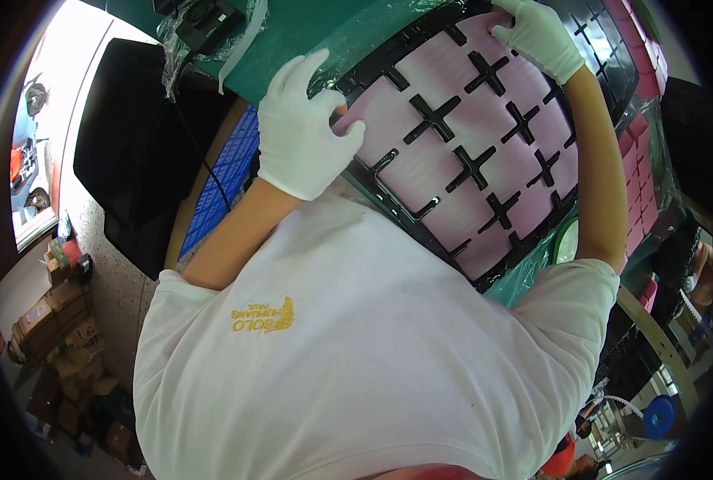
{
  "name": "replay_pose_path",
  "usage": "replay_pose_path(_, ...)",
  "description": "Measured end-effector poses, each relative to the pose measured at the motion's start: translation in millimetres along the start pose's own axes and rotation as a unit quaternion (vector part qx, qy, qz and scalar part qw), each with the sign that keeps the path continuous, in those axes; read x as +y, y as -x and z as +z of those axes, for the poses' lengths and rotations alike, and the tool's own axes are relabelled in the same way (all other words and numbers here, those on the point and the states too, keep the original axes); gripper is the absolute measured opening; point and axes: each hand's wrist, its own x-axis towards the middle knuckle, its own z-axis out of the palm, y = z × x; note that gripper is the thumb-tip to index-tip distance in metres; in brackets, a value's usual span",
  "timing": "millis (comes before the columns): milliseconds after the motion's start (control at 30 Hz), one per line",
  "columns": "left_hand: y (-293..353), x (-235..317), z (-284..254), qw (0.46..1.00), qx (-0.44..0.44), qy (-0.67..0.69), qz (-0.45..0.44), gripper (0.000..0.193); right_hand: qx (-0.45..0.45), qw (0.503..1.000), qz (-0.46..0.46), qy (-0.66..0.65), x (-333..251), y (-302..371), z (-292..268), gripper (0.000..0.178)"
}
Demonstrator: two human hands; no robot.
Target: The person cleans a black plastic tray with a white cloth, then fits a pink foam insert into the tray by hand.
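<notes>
A black plastic tray (408, 210) with cross-shaped dividers lies tilted in front of me, its squares filled with pale pink foam-like pieces (428, 68). Both my hands wear white gloves. My left hand (304, 132) is at the tray's left corner, fingers spread and curved; a bare fingertip pokes out by the corner pink piece, and the thumb reaches over its edge. At the far edge, my right hand (539, 40) rests over the tray's upper right corner, thumb and finger apart on the pink surface. Some of its fingers are cut off by the frame's top.
Green table (292, 28) under the tray. A black device (208, 24) in clear plastic sits at far left. More pink pieces (640, 172) on trays lie to the right. A blue crate (224, 172) and black case (136, 144) stand left; cardboard boxes (48, 312) on the floor.
</notes>
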Motion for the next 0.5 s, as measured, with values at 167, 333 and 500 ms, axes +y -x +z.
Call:
replay_pose_path(167,5.9,-7.5,8.4,1.0,0.006,0.03,0.001,0.017,-0.055,0.987,0.088,-0.121,-17.2,-2.2,-14.5,0.047)
replay_pose_path(333,3.9,-7.0,9.5,0.999,0.012,0.047,-0.003,0.016,-0.044,0.979,0.094,-0.176,-2.9,-2.9,-7.2,0.047)
replay_pose_path(500,1.0,-4.5,7.5,0.999,0.012,0.037,0.01,0.017,-0.066,0.978,0.111,-0.166,-8.6,-7.2,-10.4,0.047)
